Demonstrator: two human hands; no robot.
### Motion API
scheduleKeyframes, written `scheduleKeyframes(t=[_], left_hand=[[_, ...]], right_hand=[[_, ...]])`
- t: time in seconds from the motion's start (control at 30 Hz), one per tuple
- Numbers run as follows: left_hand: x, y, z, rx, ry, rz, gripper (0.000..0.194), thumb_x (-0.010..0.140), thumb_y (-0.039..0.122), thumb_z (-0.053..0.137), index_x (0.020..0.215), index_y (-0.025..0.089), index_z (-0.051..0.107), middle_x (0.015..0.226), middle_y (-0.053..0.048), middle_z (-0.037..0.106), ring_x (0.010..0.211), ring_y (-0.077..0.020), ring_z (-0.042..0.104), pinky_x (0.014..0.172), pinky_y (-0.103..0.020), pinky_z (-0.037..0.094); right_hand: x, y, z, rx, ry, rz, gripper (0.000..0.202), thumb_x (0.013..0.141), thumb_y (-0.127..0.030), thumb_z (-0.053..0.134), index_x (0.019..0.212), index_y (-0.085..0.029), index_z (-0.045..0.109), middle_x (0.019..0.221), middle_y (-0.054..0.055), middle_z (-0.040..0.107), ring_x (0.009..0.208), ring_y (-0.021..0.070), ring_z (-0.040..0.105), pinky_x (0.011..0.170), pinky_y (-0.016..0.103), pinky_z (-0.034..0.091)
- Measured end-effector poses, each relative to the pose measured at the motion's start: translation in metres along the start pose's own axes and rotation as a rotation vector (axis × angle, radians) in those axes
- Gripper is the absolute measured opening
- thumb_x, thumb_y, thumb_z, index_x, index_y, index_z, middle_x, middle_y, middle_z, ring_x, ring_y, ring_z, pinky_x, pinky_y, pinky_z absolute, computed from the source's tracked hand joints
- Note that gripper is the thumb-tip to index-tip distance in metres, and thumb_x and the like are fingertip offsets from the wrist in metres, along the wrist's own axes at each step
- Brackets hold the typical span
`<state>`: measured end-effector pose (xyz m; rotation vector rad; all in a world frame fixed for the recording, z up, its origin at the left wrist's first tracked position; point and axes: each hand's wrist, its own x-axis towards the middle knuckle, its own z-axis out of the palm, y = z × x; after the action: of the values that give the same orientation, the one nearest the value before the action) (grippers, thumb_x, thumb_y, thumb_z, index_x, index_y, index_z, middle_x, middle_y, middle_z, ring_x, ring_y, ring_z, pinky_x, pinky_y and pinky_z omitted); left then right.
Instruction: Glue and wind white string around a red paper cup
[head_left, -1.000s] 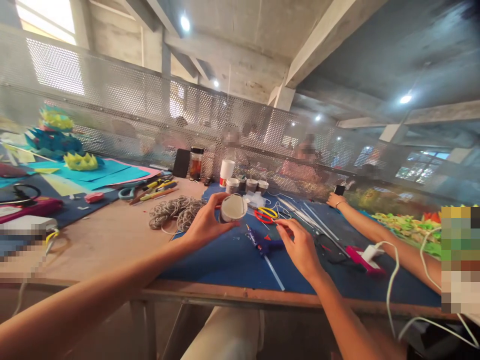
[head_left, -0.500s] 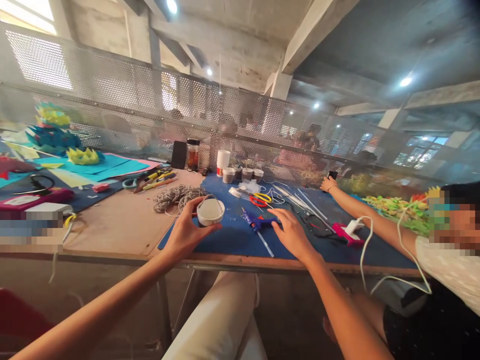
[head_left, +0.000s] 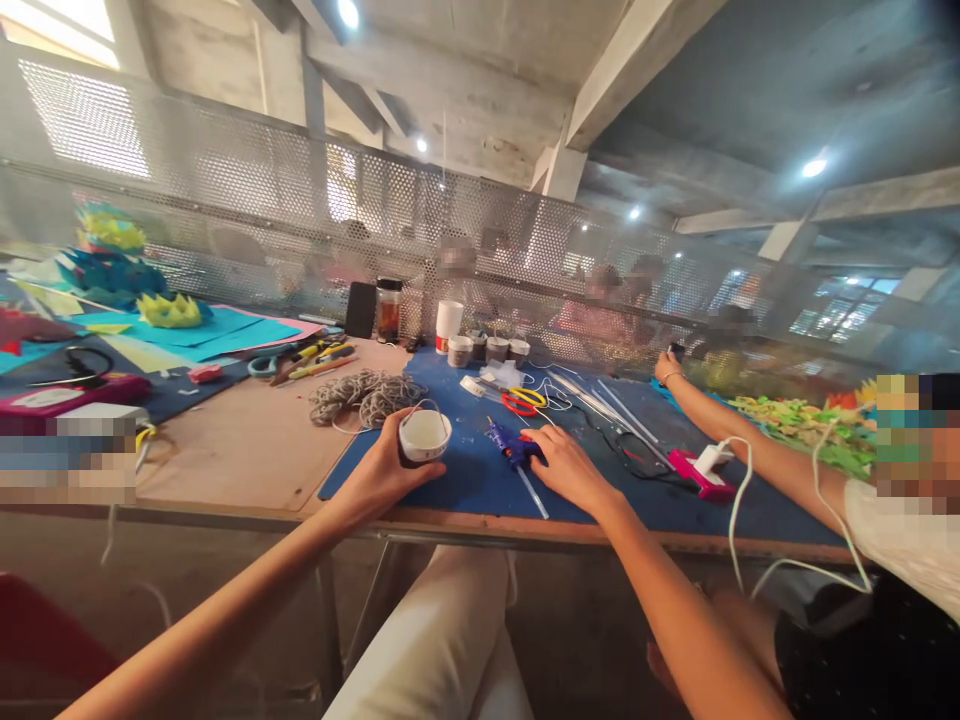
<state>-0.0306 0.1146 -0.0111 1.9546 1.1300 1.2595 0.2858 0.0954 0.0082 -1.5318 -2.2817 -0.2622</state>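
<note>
Grip of the left hand clasps a round white cup, while the right hand, closure unclear, curls over a blue plastic glue gun.

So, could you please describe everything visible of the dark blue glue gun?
The dark blue, plastic-looking glue gun lies on the flat blue mat, its nozzle pointing away and leftward. A translucent, rod-shaped glue stick protrudes from its rear toward the mat's near edge. The bare right hand partly covers its handle; whether it grips is unclear.
</note>
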Motion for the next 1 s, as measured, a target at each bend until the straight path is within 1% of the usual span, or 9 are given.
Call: scheduleKeyframes(t=[0.17, 0.27, 0.37, 0.47, 0.6, 0.7, 0.8, 0.87, 1.0], left_hand=[[-0.004, 0.000, -0.004, -0.112, -0.071, 0.020, 0.080, 0.076, 0.030, 0.075, 0.145, 0.022, 0.037, 0.137, -0.014, 0.059, 0.129, -0.0319, 0.056, 0.108, -0.050, 0.046], [-0.004, -0.002, -0.002, -0.166, -0.018, 0.008, 0.077, 0.072, 0.030, 0.079, 0.140, 0.023, 0.044, 0.136, -0.013, 0.061, 0.126, -0.0316, 0.059, 0.105, -0.049, 0.049], [-0.002, -0.001, 0.001, -0.146, 0.068, 0.030, 0.075, 0.068, 0.031, 0.083, 0.135, 0.023, 0.051, 0.136, -0.011, 0.061, 0.126, -0.0304, 0.058, 0.109, -0.049, 0.045], [0.006, 0.005, 0.001, -0.114, 0.114, 0.071, 0.075, 0.066, 0.033, 0.086, 0.133, 0.023, 0.052, 0.134, -0.011, 0.062, 0.125, -0.0296, 0.058, 0.108, -0.047, 0.045], [0.029, 0.017, -0.002, -0.050, 0.122, 0.154, 0.071, 0.066, 0.034, 0.086, 0.129, 0.024, 0.055, 0.130, -0.010, 0.062, 0.121, -0.0300, 0.059, 0.102, -0.046, 0.048], [0.053, 0.022, -0.002, 0.000, 0.101, 0.175, 0.070, 0.064, 0.036, 0.088, 0.125, 0.022, 0.055, 0.126, -0.011, 0.063, 0.116, -0.0310, 0.061, 0.097, -0.046, 0.051], [0.078, 0.018, 0.003, -0.036, 0.034, 0.145, 0.075, 0.063, 0.036, 0.088, 0.126, 0.022, 0.050, 0.120, -0.009, 0.064, 0.109, -0.0293, 0.064, 0.095, -0.047, 0.051], [0.093, 0.014, 0.007, -0.082, -0.025, 0.128, 0.079, 0.063, 0.038, 0.088, 0.127, 0.022, 0.044, 0.114, -0.007, 0.065, 0.105, -0.0281, 0.065, 0.094, -0.046, 0.051], [0.121, 0.006, 0.017, -0.147, -0.091, 0.110, 0.084, 0.062, 0.040, 0.089, 0.124, 0.020, 0.037, 0.111, -0.007, 0.063, 0.104, -0.0272, 0.064, 0.093, -0.044, 0.051]], right_hand=[[-0.006, 0.004, 0.011, 0.166, 0.106, 0.011, 0.044, 0.092, -0.016, 0.053, 0.134, -0.026, 0.059, 0.111, 0.007, 0.064, 0.104, 0.0238, 0.066, 0.093, 0.038, 0.053], [-0.007, 0.005, 0.012, 0.283, 0.221, 0.024, 0.041, 0.094, -0.020, 0.053, 0.134, -0.027, 0.058, 0.114, 0.008, 0.063, 0.105, 0.0243, 0.066, 0.095, 0.039, 0.053], [-0.002, 0.002, 0.006, 0.374, 0.338, 0.027, 0.038, 0.094, -0.022, 0.054, 0.132, -0.024, 0.058, 0.116, 0.009, 0.063, 0.109, 0.0249, 0.064, 0.098, 0.040, 0.050], [0.009, 0.000, 0.001, 0.436, 0.388, 0.032, 0.040, 0.094, -0.026, 0.056, 0.134, -0.024, 0.055, 0.117, 0.010, 0.061, 0.109, 0.0259, 0.063, 0.098, 0.043, 0.050], [0.030, 0.001, -0.003, 0.461, 0.408, 0.043, 0.038, 0.096, -0.034, 0.056, 0.131, -0.022, 0.054, 0.110, 0.010, 0.061, 0.101, 0.0257, 0.063, 0.092, 0.043, 0.053], [0.049, 0.002, -0.003, 0.467, 0.421, 0.108, 0.032, 0.097, -0.041, 0.053, 0.120, -0.020, 0.059, 0.104, 0.010, 0.065, 0.093, 0.0255, 0.065, 0.088, 0.042, 0.053], [0.067, 0.002, -0.005, 0.551, 0.410, 0.178, 0.035, 0.097, -0.047, 0.052, 0.113, -0.018, 0.062, 0.100, 0.010, 0.069, 0.087, 0.0256, 0.068, 0.083, 0.041, 0.055], [0.078, -0.001, -0.008, 0.662, 0.392, 0.183, 0.038, 0.096, -0.048, 0.053, 0.116, -0.018, 0.062, 0.097, 0.009, 0.071, 0.080, 0.0233, 0.069, 0.077, 0.038, 0.057], [0.097, -0.003, -0.015, 0.871, 0.370, 0.184, 0.041, 0.095, -0.047, 0.054, 0.120, -0.015, 0.061, 0.073, 0.002, 0.068, 0.064, 0.0181, 0.067, 0.065, 0.032, 0.057]])
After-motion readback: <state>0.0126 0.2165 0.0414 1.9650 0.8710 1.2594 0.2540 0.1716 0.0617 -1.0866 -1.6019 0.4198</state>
